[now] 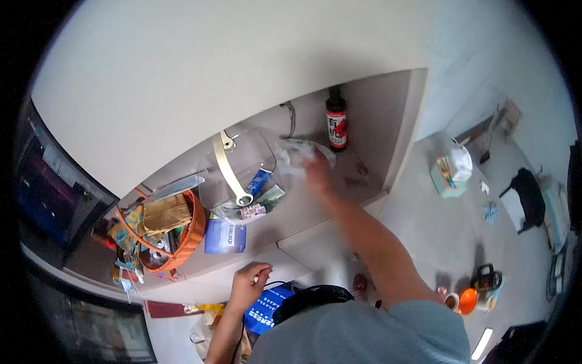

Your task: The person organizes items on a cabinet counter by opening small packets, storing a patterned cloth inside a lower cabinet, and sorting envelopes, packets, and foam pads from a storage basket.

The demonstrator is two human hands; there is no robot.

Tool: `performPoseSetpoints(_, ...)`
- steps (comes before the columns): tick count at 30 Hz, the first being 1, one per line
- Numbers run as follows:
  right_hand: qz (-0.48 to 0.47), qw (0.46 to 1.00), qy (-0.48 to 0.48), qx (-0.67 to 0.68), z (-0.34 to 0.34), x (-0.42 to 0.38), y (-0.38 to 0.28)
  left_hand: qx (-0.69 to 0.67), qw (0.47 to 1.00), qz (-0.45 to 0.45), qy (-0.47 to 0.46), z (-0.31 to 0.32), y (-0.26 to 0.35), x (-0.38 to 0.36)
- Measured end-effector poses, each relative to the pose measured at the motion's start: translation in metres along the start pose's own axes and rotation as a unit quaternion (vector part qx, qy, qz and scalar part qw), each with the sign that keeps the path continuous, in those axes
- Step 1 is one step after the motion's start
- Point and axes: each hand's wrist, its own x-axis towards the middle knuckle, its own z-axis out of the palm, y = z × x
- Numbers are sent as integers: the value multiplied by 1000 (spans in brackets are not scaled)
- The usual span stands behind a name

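R hand [315, 171] was at bag [291, 155] nr bottle [336, 126], grip too blurred to tell; L hand [250, 284] curled closed; a bag snag could've toppled bottle.

On a shelf [300, 203], a bottle [336, 124] stands right of a plastic bag [291, 156], with a bin [226, 167] left of the bag and a basket [191, 239] farther left, behind a flat packet's [225, 236] left edge.

a plain grey-blue top [357, 333] with a short sleeve [427, 324]; the left hand [247, 285] and right hand [314, 167] are bare. a black curved shape [312, 299] by its upper edge is unclear.
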Motion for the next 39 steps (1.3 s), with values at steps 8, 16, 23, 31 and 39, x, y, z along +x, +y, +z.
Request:
performPoseSetpoints(8,6,864,-25,502,-108,18,14,47,993,33,101,61,46,122)
performPoseSetpoints(16,131,339,-225,904,-155,-46,11,-1,986,-3,165,117,47,151)
performPoseSetpoints(23,122,773,-192,593,-135,-110,53,-168,950,66,253,71,80,116)
performPoseSetpoints(31,124,558,-307,761,-129,-147,6,-312,947,-8,70,49,76,83)
performPoseSetpoints(39,-119,678,-570,450,-121,-167,-38,136,962,232,-50,37,85,81)
